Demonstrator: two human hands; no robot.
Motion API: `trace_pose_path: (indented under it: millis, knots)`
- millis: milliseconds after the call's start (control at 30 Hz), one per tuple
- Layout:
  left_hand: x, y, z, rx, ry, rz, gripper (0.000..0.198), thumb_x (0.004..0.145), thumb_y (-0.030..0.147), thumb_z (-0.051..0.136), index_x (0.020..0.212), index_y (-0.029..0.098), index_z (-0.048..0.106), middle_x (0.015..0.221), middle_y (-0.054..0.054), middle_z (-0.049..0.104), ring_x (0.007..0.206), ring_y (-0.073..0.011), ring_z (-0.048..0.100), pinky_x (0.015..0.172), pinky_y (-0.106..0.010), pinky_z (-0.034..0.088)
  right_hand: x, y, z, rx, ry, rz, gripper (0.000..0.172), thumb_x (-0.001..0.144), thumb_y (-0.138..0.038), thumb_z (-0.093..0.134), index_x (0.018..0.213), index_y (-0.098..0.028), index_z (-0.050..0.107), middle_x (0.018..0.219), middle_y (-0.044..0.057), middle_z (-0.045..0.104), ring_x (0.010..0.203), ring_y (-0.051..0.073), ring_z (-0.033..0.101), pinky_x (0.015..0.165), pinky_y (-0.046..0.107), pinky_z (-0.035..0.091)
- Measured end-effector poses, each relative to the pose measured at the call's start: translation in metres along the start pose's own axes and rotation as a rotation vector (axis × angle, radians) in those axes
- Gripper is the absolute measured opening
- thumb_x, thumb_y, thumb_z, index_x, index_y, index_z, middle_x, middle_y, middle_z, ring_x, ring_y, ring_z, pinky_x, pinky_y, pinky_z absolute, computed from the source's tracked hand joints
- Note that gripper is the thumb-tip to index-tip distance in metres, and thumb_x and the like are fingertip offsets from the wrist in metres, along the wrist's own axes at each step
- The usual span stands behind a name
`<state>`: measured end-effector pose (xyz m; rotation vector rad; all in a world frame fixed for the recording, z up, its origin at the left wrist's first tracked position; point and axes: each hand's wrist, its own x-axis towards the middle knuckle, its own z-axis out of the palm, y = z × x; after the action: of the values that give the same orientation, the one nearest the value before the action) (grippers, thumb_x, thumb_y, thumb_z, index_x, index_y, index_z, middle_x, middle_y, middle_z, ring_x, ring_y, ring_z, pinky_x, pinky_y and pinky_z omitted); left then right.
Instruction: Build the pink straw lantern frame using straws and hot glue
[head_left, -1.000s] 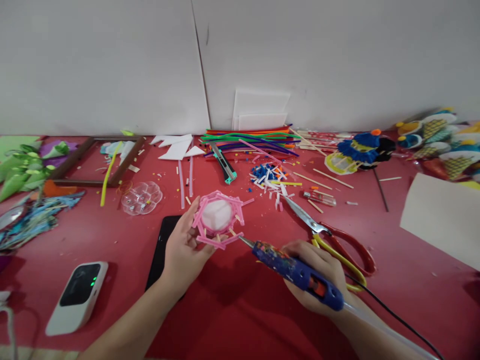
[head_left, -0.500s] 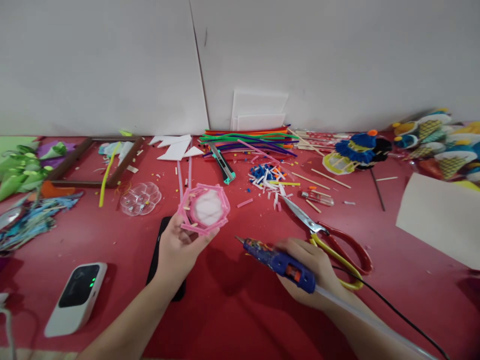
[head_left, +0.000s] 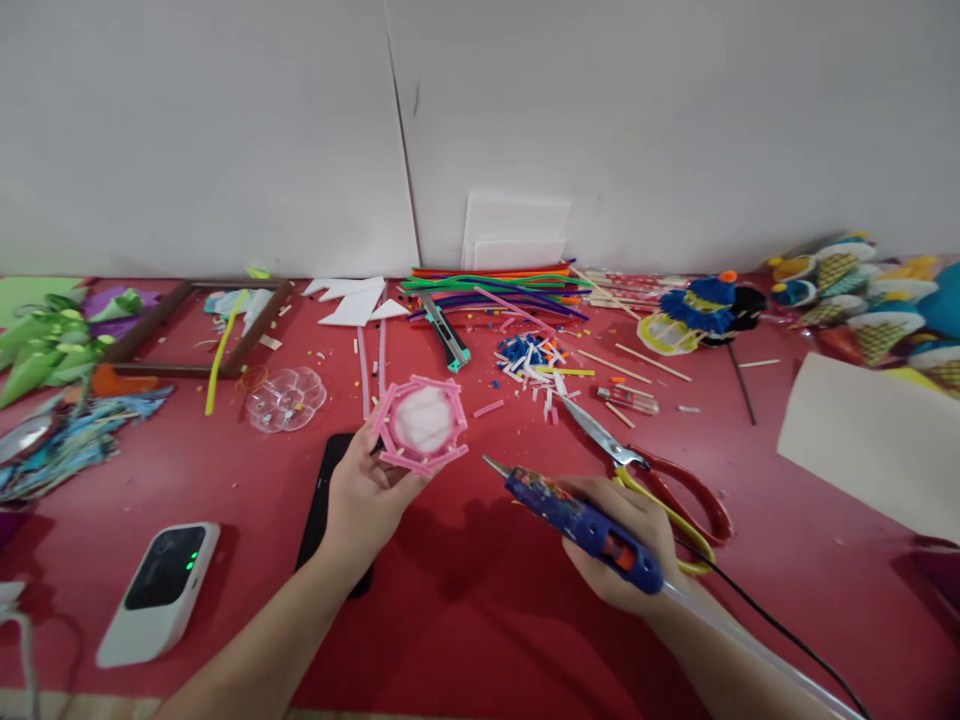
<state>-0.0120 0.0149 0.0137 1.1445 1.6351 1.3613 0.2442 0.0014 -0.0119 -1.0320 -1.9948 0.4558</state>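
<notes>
My left hand [head_left: 367,510] grips a small pink frame [head_left: 387,440] built of short strips around a round white middle, tilted towards me above the red table. Its fingers wrap the left and lower edge. In my right hand [head_left: 626,535] is a blue glue gun [head_left: 574,515], its metal nozzle pointing up and left, a short gap from the pink frame. A clear glue stick [head_left: 720,622] runs out of the gun's back end. Just beyond my right hand lie large scissors [head_left: 645,460] with red and yellow handles, partly hidden by it.
A black phone [head_left: 322,500] lies partly under my left forearm. Beyond are a utility knife [head_left: 446,335], small cut pieces [head_left: 532,358], coloured pipe cleaners [head_left: 495,285] and a clear palette [head_left: 285,400]. A white device [head_left: 161,590] sits left, a cream sheet [head_left: 862,440] right.
The pink frame has turned slightly in my left hand and faces up more. The glue gun has shifted a little right, its nozzle farther from me. The camera view has moved slightly.
</notes>
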Motion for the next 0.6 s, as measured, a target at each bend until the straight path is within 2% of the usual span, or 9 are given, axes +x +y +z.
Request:
trace_pose_path:
  millis: [133, 267, 333, 433, 533, 600]
  knots:
    - [-0.001, -0.006, -0.002, -0.025, -0.062, 0.005, 0.069, 0.056, 0.030, 0.087, 0.121, 0.019, 0.066, 0.104, -0.009, 0.077, 0.099, -0.0292, 0.075, 0.080, -0.038, 0.065, 0.001, 0.002, 0.004, -0.051, 0.038, -0.027, 0.033, 0.074, -0.015, 0.056, 0.106, -0.025, 0.059, 0.084, 0.003, 0.076, 0.064, 0.019, 0.072, 0.058, 0.026, 0.058]
    - [-0.002, -0.006, -0.002, -0.108, -0.152, 0.026, 0.069, 0.053, 0.030, 0.088, 0.118, 0.021, 0.068, 0.113, -0.013, 0.075, 0.109, -0.0324, 0.072, 0.084, -0.041, 0.064, -0.001, 0.002, 0.009, -0.049, 0.160, 0.124, 0.024, 0.076, -0.014, 0.058, 0.097, -0.025, 0.060, 0.067, -0.003, 0.068, 0.049, 0.014, 0.063, 0.049, 0.023, 0.053]
    - [0.000, -0.005, -0.002, -0.125, -0.152, 0.003, 0.063, 0.053, 0.028, 0.088, 0.113, 0.021, 0.070, 0.113, -0.012, 0.075, 0.110, -0.0315, 0.071, 0.089, -0.041, 0.062, 0.000, 0.000, 0.007, -0.018, 0.168, 0.151, 0.024, 0.075, -0.013, 0.057, 0.095, -0.025, 0.059, 0.065, -0.005, 0.067, 0.046, 0.014, 0.061, 0.047, 0.022, 0.051]
    - [0.006, -0.003, -0.001, -0.219, -0.070, -0.087, 0.046, 0.053, 0.030, 0.091, 0.094, 0.019, 0.072, 0.101, -0.008, 0.076, 0.099, -0.0271, 0.074, 0.089, -0.040, 0.061, 0.004, -0.002, 0.000, 0.074, 0.018, 0.011, 0.027, 0.074, -0.016, 0.055, 0.100, -0.024, 0.059, 0.074, -0.002, 0.071, 0.056, 0.015, 0.066, 0.053, 0.023, 0.052]
    - [0.013, -0.002, -0.001, -0.394, -0.021, -0.182, 0.034, 0.052, 0.033, 0.092, 0.072, 0.018, 0.068, 0.077, 0.001, 0.071, 0.073, -0.0167, 0.072, 0.074, -0.032, 0.063, 0.011, -0.005, -0.009, 0.109, -0.194, -0.170, 0.031, 0.075, -0.023, 0.055, 0.107, -0.021, 0.059, 0.081, 0.003, 0.071, 0.064, 0.018, 0.066, 0.058, 0.027, 0.052]
    - [0.016, -0.002, -0.002, -0.493, -0.019, -0.223, 0.035, 0.050, 0.031, 0.094, 0.064, 0.018, 0.065, 0.067, 0.005, 0.066, 0.065, -0.0118, 0.068, 0.068, -0.026, 0.062, 0.016, -0.007, -0.014, 0.024, -0.310, -0.187, 0.036, 0.076, -0.020, 0.054, 0.111, -0.019, 0.060, 0.087, 0.006, 0.070, 0.072, 0.020, 0.065, 0.064, 0.031, 0.052]
